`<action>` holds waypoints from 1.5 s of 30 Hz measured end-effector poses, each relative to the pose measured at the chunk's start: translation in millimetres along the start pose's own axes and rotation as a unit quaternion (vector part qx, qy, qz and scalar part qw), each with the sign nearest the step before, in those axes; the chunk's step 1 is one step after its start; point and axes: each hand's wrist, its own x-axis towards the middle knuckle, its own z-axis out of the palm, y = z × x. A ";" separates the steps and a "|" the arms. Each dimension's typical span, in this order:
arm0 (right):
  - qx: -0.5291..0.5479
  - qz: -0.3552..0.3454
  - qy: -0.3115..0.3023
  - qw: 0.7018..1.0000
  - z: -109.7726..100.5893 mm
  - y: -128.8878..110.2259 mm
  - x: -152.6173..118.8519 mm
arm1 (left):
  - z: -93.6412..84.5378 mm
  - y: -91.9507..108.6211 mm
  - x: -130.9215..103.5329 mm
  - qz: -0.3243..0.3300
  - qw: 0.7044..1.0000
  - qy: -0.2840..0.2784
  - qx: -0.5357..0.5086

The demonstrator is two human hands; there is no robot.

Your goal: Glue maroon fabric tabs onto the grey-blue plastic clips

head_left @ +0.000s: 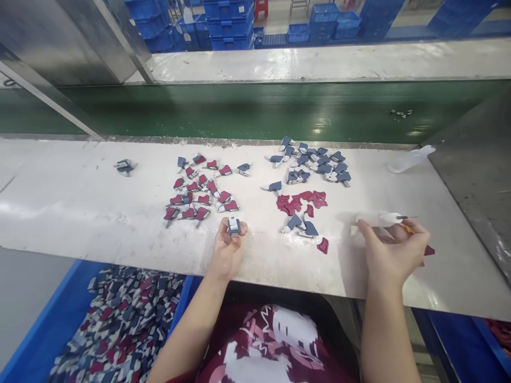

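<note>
My left hand (228, 250) is closed round a small blue-grey and white part (233, 225), held upright above the table's front edge. At the right, my right hand (393, 247) grips a white bottle (379, 218) with a thin dark tip pointing right; a dark red piece (429, 250) shows beside its fingers. Between the hands lie a loose pile of flat dark red pieces (295, 203), a single red piece (323, 245) and a few blue-and-white parts (308, 229). Behind them several blue-and-white parts (323, 162) are grouped. Assembled red-topped parts (203, 199) spread left of centre.
A blue bin (38, 324) full of mixed parts stands below the table at the left. A translucent bottle (411, 159) lies at the back right near a metal panel (479, 159). Behind the white table (80, 197) runs a green belt (239, 111); blue crates (229, 24) stand beyond.
</note>
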 end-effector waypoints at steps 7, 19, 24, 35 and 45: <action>-0.106 -0.367 -0.018 0.924 10.7 -47.5 -13.5 | -1.3 2.8 -3.9 -0.011 0.997 -0.041 -0.070; -0.128 -0.379 -0.277 0.874 46.3 -32.4 -1.1 | -1.5 5.7 -12.5 -0.047 0.975 -0.102 -0.192; -0.139 -0.369 -0.288 0.873 47.4 -37.6 -3.0 | 1.3 12.4 -12.9 -0.103 0.928 -0.077 -0.348; -0.171 -0.417 -0.220 0.865 49.9 -35.9 -8.9 | -6.5 5.2 -11.8 -0.069 0.943 -0.056 -0.322; -0.101 -0.367 -0.227 0.896 45.9 -36.0 -11.9 | -32.2 15.9 -3.3 -0.033 0.988 -0.106 -0.108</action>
